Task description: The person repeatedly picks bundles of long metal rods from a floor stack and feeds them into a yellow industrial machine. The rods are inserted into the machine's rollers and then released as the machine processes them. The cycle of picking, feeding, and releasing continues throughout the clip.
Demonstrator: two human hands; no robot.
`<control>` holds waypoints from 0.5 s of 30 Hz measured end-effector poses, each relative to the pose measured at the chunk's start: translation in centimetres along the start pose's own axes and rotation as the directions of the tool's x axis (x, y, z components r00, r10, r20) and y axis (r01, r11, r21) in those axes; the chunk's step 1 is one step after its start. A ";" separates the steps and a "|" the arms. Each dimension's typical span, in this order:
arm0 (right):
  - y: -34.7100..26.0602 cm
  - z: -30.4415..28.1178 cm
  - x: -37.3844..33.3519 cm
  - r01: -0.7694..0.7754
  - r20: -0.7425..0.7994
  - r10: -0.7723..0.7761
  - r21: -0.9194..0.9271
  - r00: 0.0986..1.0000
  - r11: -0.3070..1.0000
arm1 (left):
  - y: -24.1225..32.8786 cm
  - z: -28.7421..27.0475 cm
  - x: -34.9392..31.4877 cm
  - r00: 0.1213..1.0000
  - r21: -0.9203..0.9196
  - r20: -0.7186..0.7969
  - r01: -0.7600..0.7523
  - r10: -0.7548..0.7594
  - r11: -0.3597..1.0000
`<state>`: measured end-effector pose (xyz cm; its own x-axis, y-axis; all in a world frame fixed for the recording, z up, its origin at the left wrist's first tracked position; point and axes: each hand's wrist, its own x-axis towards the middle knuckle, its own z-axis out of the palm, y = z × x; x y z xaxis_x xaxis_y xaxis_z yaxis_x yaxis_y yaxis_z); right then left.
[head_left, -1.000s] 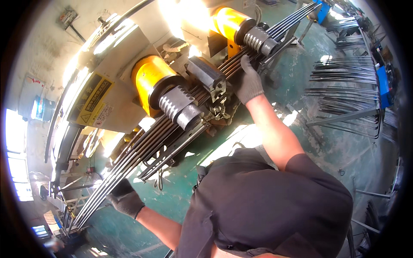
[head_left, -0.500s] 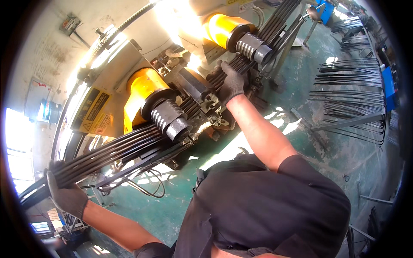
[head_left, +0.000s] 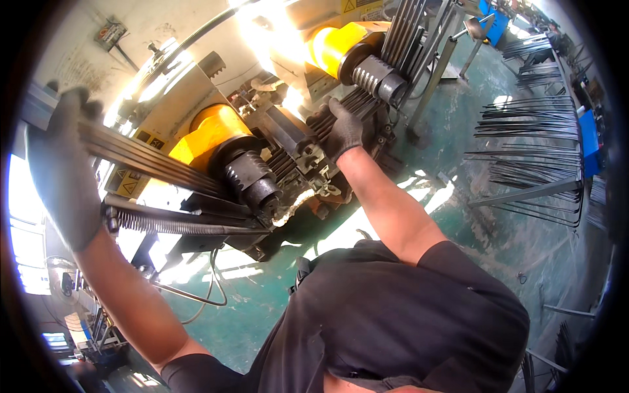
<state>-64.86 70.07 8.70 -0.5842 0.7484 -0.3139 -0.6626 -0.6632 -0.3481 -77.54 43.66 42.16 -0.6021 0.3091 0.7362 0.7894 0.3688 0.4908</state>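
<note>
A bundle of dark metal rods (head_left: pixel 154 160) runs through a bending machine with two yellow heads (head_left: pixel 213 134), each carrying a dark ribbed roller. My left hand (head_left: pixel 65 170), in a dark grey glove and smeared by motion, is around the rods near their left end, its thumb in front and fingertips partly behind them. My right hand (head_left: pixel 344 130), gloved alike, is closed over the rods between the two rollers, beside the dark central block (head_left: pixel 287 130). On both sides of the machine the rods angle upward from the rollers.
Bent rods (head_left: pixel 534 118) hang in groups on a rack at the right. A long spring (head_left: pixel 177 223) and loose cables (head_left: pixel 213 288) lie below the left arm of the machine. A metal stand (head_left: pixel 436 72) is at the upper right. The floor (head_left: pixel 419 141) is green.
Both outer lengths of rod have swung upward with the machine's arms, bending at the rollers. My left hand has risen with the left end. My right hand has shifted slightly left.
</note>
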 end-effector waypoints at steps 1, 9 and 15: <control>0.2 -0.1 0.2 -0.005 0.017 0.005 -0.003 1.000 1.000 | 0.1 0.4 0.7 0.996 0.002 0.050 -0.076 0.075 0.997; 0.4 -0.3 0.6 -0.017 0.038 0.015 0.031 0.999 0.999 | 0.3 2.1 1.3 0.994 -0.026 0.051 -0.091 0.092 0.996; 0.1 0.3 -0.1 -0.025 0.020 0.025 0.042 0.999 0.999 | -0.2 1.5 1.6 0.978 0.138 0.083 -0.200 0.190 0.970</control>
<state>-65.01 69.94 8.98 -0.6097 0.7319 -0.3043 -0.6667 -0.6812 -0.3025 -78.80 45.40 42.52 -0.4487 0.4450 0.7750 0.8697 0.4170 0.2641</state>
